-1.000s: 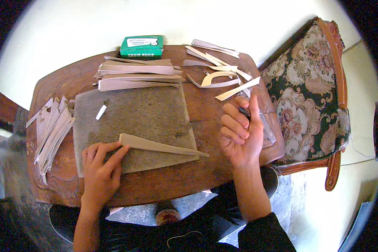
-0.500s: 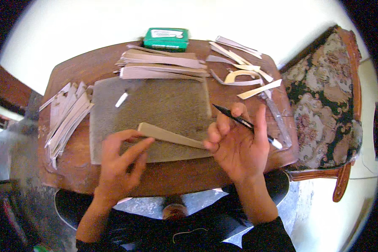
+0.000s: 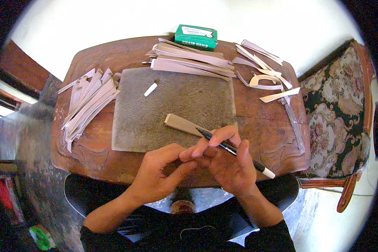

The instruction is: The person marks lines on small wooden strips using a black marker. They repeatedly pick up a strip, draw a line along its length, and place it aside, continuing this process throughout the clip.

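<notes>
My right hand (image 3: 235,168) holds a black marker pen (image 3: 228,147) with a white end, its dark tip pointing up and left. My left hand (image 3: 161,170) is closed in a pinch, thumb and fingertips meeting at the right hand's fingertips; whatever is between them is hidden. Just beyond the hands, a tapered brown strip (image 3: 181,124) lies on the grey-brown mat (image 3: 134,122), its narrow end covered by the pen and right fingers. Farther back on the mat sits a small white cap-like piece (image 3: 150,89).
The carved wooden table (image 3: 273,130) bears a stack of tapered strips (image 3: 189,61) behind the mat and another pile (image 3: 92,105) at left. Thin pale offcuts (image 3: 266,80) lie at right. A green box (image 3: 196,38) stands at the back. A flowered chair (image 3: 334,113) is at right.
My left hand has moved right, away from the strip's wide end, to meet my right hand. The right hand keeps the pen. The whole view has shifted a little.
</notes>
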Motion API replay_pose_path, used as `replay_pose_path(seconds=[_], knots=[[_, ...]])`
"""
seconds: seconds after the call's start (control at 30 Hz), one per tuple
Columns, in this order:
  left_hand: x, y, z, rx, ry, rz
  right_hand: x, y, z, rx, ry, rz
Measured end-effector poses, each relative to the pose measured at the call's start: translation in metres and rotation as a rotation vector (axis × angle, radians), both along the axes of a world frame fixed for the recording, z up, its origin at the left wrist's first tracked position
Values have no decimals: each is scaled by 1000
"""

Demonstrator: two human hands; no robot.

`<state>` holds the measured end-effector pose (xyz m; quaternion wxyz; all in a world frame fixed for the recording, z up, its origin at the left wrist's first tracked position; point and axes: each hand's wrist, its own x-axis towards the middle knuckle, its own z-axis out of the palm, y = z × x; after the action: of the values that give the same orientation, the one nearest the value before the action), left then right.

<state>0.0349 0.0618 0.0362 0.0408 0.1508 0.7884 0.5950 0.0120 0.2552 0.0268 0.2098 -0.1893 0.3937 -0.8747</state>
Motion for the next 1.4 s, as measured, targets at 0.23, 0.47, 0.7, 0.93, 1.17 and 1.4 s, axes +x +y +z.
replay_pose_path(seconds=[0.23, 0.47, 0.7, 0.93, 1.17, 1.4], knots=[[-1, -1, -4, -48, -8, 70, 0, 1, 4, 80, 15, -33], [-8, -13, 2, -95, -18, 236, -10, 17, 16, 530, 112, -283], [-17, -21, -19, -438, 437, 189, -22, 36, 24, 582, 17, -364], [-9, -5, -30, -764, 523, 55, -27, 38, 19, 793, 18, -293], [-8, -3, -40, -926, 542, 50, -32, 44, -15, 825, 427, -407], [-8, -3, -36, -959, 531, 41, -31, 44, -16, 1005, 302, -439]])
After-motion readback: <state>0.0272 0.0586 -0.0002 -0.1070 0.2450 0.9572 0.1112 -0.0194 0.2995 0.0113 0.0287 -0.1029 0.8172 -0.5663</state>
